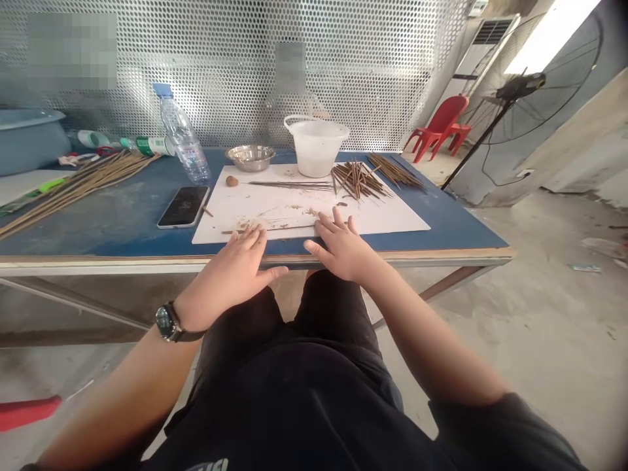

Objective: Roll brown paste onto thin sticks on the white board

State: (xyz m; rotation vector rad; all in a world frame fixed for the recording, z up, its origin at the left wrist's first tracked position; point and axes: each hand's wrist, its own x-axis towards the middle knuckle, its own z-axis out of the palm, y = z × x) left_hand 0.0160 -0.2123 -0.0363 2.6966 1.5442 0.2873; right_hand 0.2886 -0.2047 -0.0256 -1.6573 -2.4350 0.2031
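My left hand [230, 271] lies flat with its fingertips on the front edge of a white cutting board [392, 219], beside a thin brown stick [275, 229] and scattered shavings. My right hand [343, 247] rests palm down with its fingers on the board's front edge, holding nothing. Farther back on the board lie a heap of short brown sticks [358, 180], a row of long thin sticks [289, 186] and a small brown ball [232, 181]. A smaller bundle of sticks [395, 171] lies at the board's back right corner.
A phone [184, 207], steel bowl [250, 157], white plastic bucket [316, 146] and water bottle [184, 134] share the blue table [112, 235]. Long sticks [83, 186] lie at left beside a blue basin [29, 140]. A perforated metal wall [220, 72] stands behind.
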